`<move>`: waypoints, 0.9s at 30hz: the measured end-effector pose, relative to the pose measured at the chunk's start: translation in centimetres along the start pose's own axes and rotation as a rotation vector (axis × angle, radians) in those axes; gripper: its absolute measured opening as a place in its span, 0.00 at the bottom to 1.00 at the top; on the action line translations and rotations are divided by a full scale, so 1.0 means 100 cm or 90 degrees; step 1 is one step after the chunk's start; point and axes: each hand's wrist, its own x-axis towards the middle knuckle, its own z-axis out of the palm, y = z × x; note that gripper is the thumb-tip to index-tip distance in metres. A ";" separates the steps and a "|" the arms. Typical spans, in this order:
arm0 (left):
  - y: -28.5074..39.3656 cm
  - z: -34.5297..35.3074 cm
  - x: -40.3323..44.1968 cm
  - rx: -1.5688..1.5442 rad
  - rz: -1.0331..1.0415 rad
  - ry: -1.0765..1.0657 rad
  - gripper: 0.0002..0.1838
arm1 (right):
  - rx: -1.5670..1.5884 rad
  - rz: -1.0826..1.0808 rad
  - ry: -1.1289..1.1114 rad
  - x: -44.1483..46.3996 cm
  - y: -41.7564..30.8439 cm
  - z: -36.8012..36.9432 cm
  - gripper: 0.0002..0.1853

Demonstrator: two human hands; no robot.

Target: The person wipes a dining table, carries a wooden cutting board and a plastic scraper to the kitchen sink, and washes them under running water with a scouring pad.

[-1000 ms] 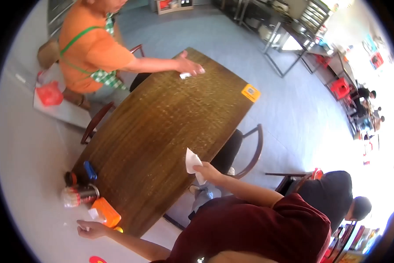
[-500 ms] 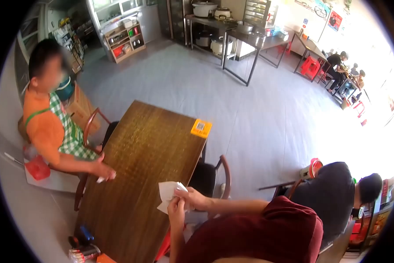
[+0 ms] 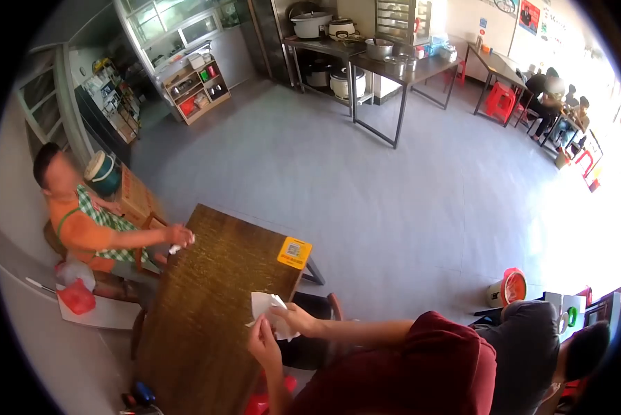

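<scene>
White paper napkins (image 3: pixel 261 303), thin and partly folded, are held over the near side of the brown wooden table (image 3: pixel 213 297). My right hand (image 3: pixel 298 321) grips them from the right, fingers closed on a folded part. From below, my left hand (image 3: pixel 263 342) pinches the lower left edge with thumb and fingertips. Both hands are close together, and some of the paper behind them is hidden. Across the table, a person in an orange top and green checked apron (image 3: pixel 103 225) reaches a hand (image 3: pixel 179 236) with a crumpled white piece to the table's far left corner.
An orange QR-code card (image 3: pixel 295 253) lies at the table's far right corner. A dark chair (image 3: pixel 310 311) stands against the right side. Another person in dark grey (image 3: pixel 521 342) is at my right, near a white bucket (image 3: pixel 506 288). Metal tables (image 3: pixel 407 69) with pots stand farther back.
My view has shifted, so the table and far person sit lower. That person's hand has moved along the table edge to the far corner. My hands stay on the paper, slightly shifted.
</scene>
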 end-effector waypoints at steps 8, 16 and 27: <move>0.020 0.083 0.027 0.445 0.293 0.100 0.12 | 0.373 0.115 -0.086 0.033 -0.039 -0.060 0.20; 0.053 0.311 0.103 0.335 0.285 -0.057 0.15 | -0.326 -0.148 0.050 0.060 -0.143 -0.264 0.23; 0.056 0.489 0.180 0.403 0.526 -0.226 0.30 | 0.066 -0.002 0.428 0.085 -0.259 -0.408 0.25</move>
